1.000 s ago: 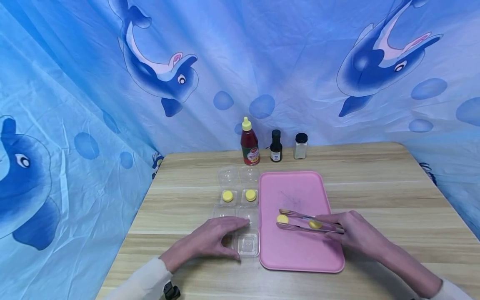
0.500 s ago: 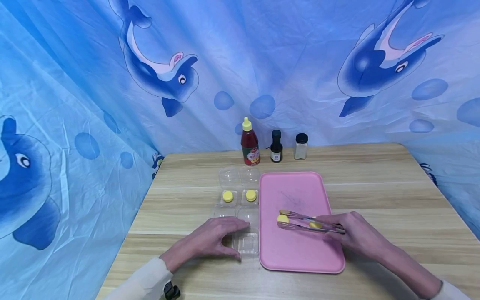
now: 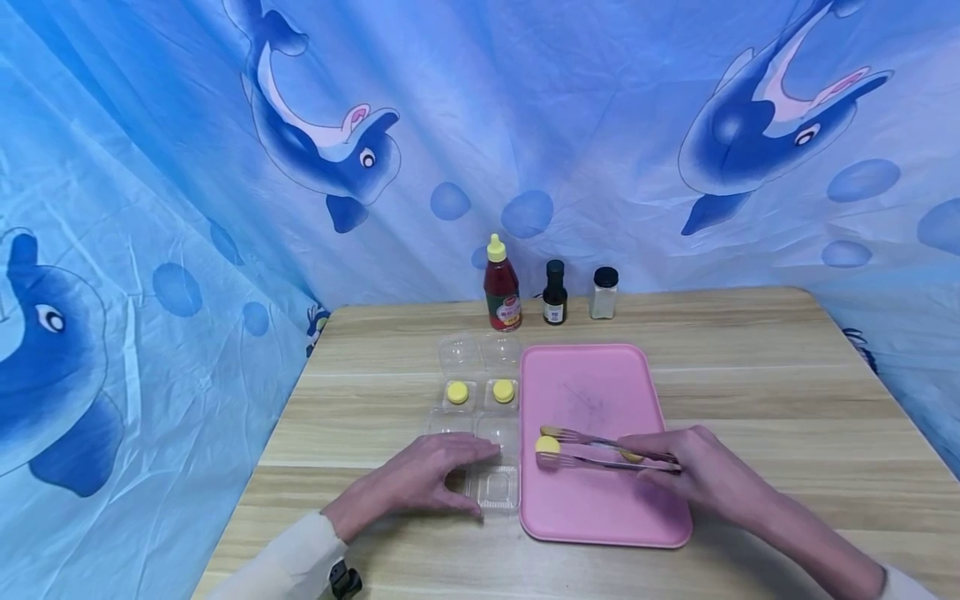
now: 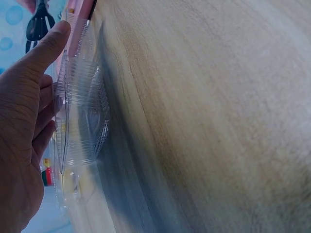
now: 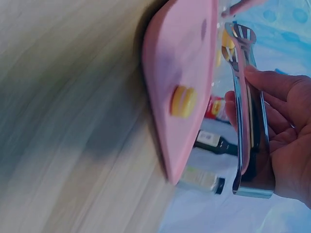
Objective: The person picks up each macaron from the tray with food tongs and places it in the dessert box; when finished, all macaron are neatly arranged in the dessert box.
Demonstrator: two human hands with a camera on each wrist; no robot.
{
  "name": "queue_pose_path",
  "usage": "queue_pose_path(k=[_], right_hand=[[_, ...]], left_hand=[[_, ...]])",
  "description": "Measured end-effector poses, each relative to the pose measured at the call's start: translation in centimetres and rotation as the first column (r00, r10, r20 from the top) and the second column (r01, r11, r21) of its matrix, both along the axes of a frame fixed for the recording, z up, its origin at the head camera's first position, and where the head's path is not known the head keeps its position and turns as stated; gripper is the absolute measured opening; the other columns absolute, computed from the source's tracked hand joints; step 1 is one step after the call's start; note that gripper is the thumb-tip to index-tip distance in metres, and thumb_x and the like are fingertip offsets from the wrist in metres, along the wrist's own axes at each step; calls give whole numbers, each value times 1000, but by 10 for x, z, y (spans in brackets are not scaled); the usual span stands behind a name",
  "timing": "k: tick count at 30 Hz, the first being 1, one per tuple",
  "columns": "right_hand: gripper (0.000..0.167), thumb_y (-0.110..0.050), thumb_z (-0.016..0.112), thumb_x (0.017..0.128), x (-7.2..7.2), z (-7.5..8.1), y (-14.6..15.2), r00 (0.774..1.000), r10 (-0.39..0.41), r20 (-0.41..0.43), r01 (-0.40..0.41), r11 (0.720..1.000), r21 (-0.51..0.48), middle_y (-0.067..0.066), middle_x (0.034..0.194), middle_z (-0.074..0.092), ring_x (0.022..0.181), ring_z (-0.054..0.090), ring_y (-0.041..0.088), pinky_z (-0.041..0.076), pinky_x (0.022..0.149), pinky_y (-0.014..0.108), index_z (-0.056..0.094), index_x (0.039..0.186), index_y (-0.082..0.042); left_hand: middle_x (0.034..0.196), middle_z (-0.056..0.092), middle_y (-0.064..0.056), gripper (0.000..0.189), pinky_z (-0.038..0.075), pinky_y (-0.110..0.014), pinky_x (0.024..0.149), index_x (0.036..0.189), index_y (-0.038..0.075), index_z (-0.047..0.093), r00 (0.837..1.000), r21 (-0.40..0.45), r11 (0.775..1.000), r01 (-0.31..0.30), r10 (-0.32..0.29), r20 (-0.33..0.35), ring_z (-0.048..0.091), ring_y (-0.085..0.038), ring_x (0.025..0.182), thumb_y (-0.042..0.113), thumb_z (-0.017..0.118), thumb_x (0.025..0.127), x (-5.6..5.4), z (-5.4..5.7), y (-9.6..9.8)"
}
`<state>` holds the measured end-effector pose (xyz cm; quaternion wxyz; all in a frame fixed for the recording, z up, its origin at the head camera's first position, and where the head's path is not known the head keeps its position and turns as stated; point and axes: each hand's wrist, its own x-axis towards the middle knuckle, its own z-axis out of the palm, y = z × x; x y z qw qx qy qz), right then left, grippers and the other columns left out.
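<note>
My right hand (image 3: 697, 467) grips a pair of metal tongs (image 3: 596, 440) over the pink tray (image 3: 585, 508). A yellow macaron (image 3: 547, 447) sits between the slotted tips of the tongs, near the tray's left side. Another yellow macaron (image 5: 183, 101) lies on the tray, partly covered by the tongs in the head view. My left hand (image 3: 420, 479) rests at the near clear plastic containers (image 3: 497, 486), thumb and fingers spread apart around them. In the left wrist view, the thumb is stretched along a clear container's (image 4: 80, 107) edge, with the other fingers partly hidden behind its wall.
Farther back, two clear cups hold a yellow macaron (image 3: 457, 392) and a yellow macaron (image 3: 503, 391), their lids folded back. A red sauce bottle (image 3: 502, 292), a small dark bottle (image 3: 554, 296) and a black-capped shaker (image 3: 603, 296) line the table's rear edge, before a dolphin-print curtain (image 3: 465, 108).
The tongs and the macaron at their tips have shifted slightly left toward the containers, along with my right hand. My left hand has stayed in place.
</note>
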<state>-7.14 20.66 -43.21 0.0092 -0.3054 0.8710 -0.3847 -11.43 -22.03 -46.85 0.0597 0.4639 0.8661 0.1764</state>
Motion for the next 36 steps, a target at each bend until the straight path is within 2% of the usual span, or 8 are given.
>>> queue_pose_path(k=[4, 8, 15, 18, 32, 36], right_hand=[[47, 3, 88, 81, 4, 3, -10, 999, 32, -34, -33, 999, -13, 3, 106, 81, 73, 59, -2, 54, 54, 19, 79, 126, -8], [47, 3, 88, 82, 4, 5, -21, 997, 56, -55, -57, 998, -12, 0, 110, 80, 78, 61, -3, 56, 60, 18, 79, 126, -12], [44, 1, 85, 86, 3, 6, -38, 995, 103, 13, -103, 995, 15, -1, 118, 79, 90, 67, 2, 60, 70, 23, 78, 128, -11], [42, -1, 86, 87, 3, 5, -45, 995, 102, 13, -102, 993, 50, -3, 120, 78, 93, 70, 5, 61, 72, 26, 78, 127, -11], [39, -3, 86, 87, 2, 5, -61, 993, 116, 26, -117, 991, 66, 3, 119, 79, 86, 65, -1, 53, 61, 18, 79, 124, -7], [40, 0, 86, 85, 3, 5, -64, 994, 113, 11, -114, 991, 75, 3, 117, 79, 97, 72, 7, 60, 67, 23, 79, 124, -7]], left_hand=[[153, 60, 2, 88, 47, -42, 117, 153, 16, 59, 1000, -2, 1000, 5, -5, -8, 57, -15, 139, 61, 86, 81, 0, 0, 0], [153, 60, 1, 89, 47, -42, 118, 153, 16, 58, 1000, -2, 1000, 10, -10, -21, 57, -15, 139, 61, 86, 81, 0, -1, 0], [152, 61, 2, 89, 46, -40, 118, 153, 18, 58, 1000, 6, 1000, 8, -8, -22, 56, -14, 139, 62, 85, 81, 0, -2, -1], [152, 60, 3, 89, 46, -41, 118, 153, 18, 58, 1000, 1, 1000, 4, -4, -16, 56, -14, 140, 62, 85, 82, -1, -2, -1], [151, 61, 1, 88, 47, -42, 117, 152, 16, 59, 1000, 2, 1000, 9, -9, -24, 57, -15, 139, 60, 86, 81, 1, 1, 1], [151, 61, 1, 88, 47, -41, 118, 152, 15, 59, 1000, -4, 1000, 10, -10, -25, 57, -15, 139, 61, 86, 81, 0, 1, 0]])
